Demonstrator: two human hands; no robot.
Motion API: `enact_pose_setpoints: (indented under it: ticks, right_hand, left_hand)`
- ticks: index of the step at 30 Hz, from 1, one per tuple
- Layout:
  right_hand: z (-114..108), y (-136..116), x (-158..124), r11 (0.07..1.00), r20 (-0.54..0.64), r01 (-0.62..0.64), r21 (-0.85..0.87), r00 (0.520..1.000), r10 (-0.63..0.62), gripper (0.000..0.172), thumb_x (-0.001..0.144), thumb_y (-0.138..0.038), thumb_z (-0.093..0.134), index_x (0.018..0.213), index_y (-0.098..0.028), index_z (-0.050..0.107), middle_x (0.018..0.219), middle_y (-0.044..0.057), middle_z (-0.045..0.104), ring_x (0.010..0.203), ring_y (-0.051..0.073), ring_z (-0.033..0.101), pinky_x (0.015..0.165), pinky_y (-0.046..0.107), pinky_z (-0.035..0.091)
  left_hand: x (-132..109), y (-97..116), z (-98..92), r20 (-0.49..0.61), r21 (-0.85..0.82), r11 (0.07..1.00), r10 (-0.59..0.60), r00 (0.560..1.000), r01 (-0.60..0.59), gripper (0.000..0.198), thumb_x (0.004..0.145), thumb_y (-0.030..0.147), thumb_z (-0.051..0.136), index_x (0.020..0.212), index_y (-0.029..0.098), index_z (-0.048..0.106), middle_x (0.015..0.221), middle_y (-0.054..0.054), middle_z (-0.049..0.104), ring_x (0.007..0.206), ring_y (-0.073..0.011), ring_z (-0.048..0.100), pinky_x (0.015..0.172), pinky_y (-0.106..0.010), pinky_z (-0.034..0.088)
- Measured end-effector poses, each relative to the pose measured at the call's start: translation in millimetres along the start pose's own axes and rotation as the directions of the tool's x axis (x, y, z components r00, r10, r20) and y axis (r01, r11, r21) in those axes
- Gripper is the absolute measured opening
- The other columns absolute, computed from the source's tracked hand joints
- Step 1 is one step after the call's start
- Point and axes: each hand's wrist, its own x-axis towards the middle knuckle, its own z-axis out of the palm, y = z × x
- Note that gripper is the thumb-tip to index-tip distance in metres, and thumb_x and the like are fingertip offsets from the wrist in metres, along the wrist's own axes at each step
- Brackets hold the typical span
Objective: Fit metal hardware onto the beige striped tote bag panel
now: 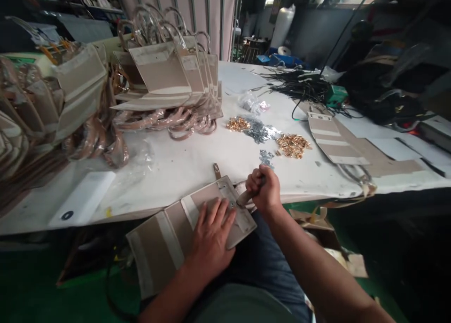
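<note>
A beige bag panel lies folded open across my lap, its far end resting at the white table's front edge. My left hand lies flat on it with fingers stretched out, pressing it down. My right hand is closed in a fist around a tool handle, whose tip meets the panel near a small metal fitting. A short strap tab sticks up from the panel's far edge.
On the white table lie piles of gold hardware and silver pieces. Finished beige bags with wrapped handles are stacked at the back left. A flat beige panel and black cords lie to the right.
</note>
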Motion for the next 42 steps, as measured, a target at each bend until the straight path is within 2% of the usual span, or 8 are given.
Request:
enact_pose_setpoints:
  ticks: [10, 14, 18, 25, 34, 36, 40, 42]
  right_hand:
    - [11, 15, 0, 0.997, 0.031, 0.011, -0.071, 0.999, -0.009, 0.039, 0.085, -0.044, 0.074, 0.068, -0.025, 0.044, 0.056, -0.010, 0.032, 0.042, 0.010, 0.029, 0.040, 0.024, 0.031]
    - [24, 17, -17, 0.933, 0.248, 0.149, -0.328, 0.966, -0.067, 0.045, 0.097, -0.042, 0.069, 0.065, -0.025, 0.044, 0.055, -0.007, 0.040, 0.045, 0.012, 0.036, 0.044, 0.027, 0.032]
    - [40, 18, -28, 0.745, 0.533, 0.366, -0.557, 0.846, -0.017, 0.047, 0.096, -0.047, 0.074, 0.064, -0.022, 0.051, 0.060, -0.004, 0.048, 0.057, 0.014, 0.042, 0.054, 0.028, 0.034]
    - [49, 5, -26, 0.803, 0.493, 0.294, -0.519, 0.870, 0.001, 0.054, 0.103, -0.053, 0.068, 0.062, -0.023, 0.049, 0.054, -0.004, 0.049, 0.050, 0.014, 0.040, 0.050, 0.029, 0.032]
    - [51, 12, -39, 0.665, 0.782, 0.560, -0.495, 0.621, 0.060, 0.043, 0.101, -0.032, 0.061, 0.063, -0.022, 0.043, 0.060, -0.005, 0.041, 0.056, 0.012, 0.036, 0.055, 0.029, 0.029]
    - [46, 10, -34, 0.676, 0.774, 0.548, -0.492, 0.631, 0.052, 0.043, 0.101, -0.031, 0.062, 0.064, -0.022, 0.044, 0.061, -0.005, 0.042, 0.056, 0.013, 0.037, 0.055, 0.029, 0.029]
    - [40, 2, -25, 0.766, 0.634, 0.380, -0.519, 0.772, 0.046, 0.048, 0.107, -0.039, 0.063, 0.063, -0.023, 0.049, 0.058, -0.004, 0.047, 0.053, 0.015, 0.042, 0.053, 0.031, 0.032]
    - [39, -2, -25, 0.827, 0.591, 0.333, -0.453, 0.807, -0.002, 0.050, 0.109, -0.040, 0.064, 0.064, -0.024, 0.050, 0.057, -0.004, 0.048, 0.051, 0.015, 0.043, 0.053, 0.031, 0.034]
  left_hand:
    - [1, -3, 0.1, 0.015, -0.043, 0.999, -0.009, 1.000, 0.010, 0.075, 0.088, 0.044, 0.072, 0.158, 0.021, 0.056, 0.175, -0.012, 0.041, 0.166, -0.0361, 0.028, 0.140, -0.062, 0.010]
    - [1, -1, -1.3, -0.003, -0.058, 0.998, -0.009, 1.000, 0.009, 0.075, 0.087, 0.039, 0.071, 0.158, 0.020, 0.056, 0.172, -0.014, 0.045, 0.164, -0.0361, 0.031, 0.140, -0.060, 0.009]
    - [-1, 1, -1.0, -0.035, -0.071, 0.997, -0.028, 0.999, 0.025, 0.074, 0.084, 0.029, 0.068, 0.157, 0.022, 0.055, 0.167, -0.012, 0.051, 0.162, -0.0347, 0.036, 0.140, -0.059, 0.010]
    - [-6, 2, 3.0, -0.068, -0.040, 0.999, -0.030, 0.997, 0.027, 0.081, 0.078, 0.031, 0.076, 0.156, 0.024, 0.055, 0.169, -0.018, 0.046, 0.163, -0.0373, 0.032, 0.139, -0.060, 0.015]
    - [-5, 3, 8.2, -0.105, -0.126, 0.991, -0.055, 0.993, 0.041, 0.073, 0.084, 0.025, 0.069, 0.156, 0.022, 0.056, 0.163, -0.014, 0.054, 0.159, -0.0396, 0.038, 0.140, -0.060, 0.016]
    - [-5, 2, 7.3, -0.103, -0.122, 0.992, -0.054, 0.993, 0.041, 0.078, 0.082, 0.025, 0.070, 0.158, 0.023, 0.054, 0.164, -0.016, 0.052, 0.159, -0.0376, 0.038, 0.139, -0.060, 0.016]
    - [-6, 1, 2.8, -0.080, -0.110, 0.993, -0.053, 0.995, 0.044, 0.079, 0.079, 0.030, 0.074, 0.156, 0.024, 0.057, 0.161, -0.019, 0.053, 0.159, -0.0371, 0.038, 0.139, -0.060, 0.017]
    - [-6, 0, 2.6, -0.085, -0.102, 0.994, -0.050, 0.995, 0.041, 0.074, 0.080, 0.031, 0.074, 0.153, 0.024, 0.060, 0.159, -0.019, 0.054, 0.159, -0.0375, 0.038, 0.139, -0.060, 0.017]
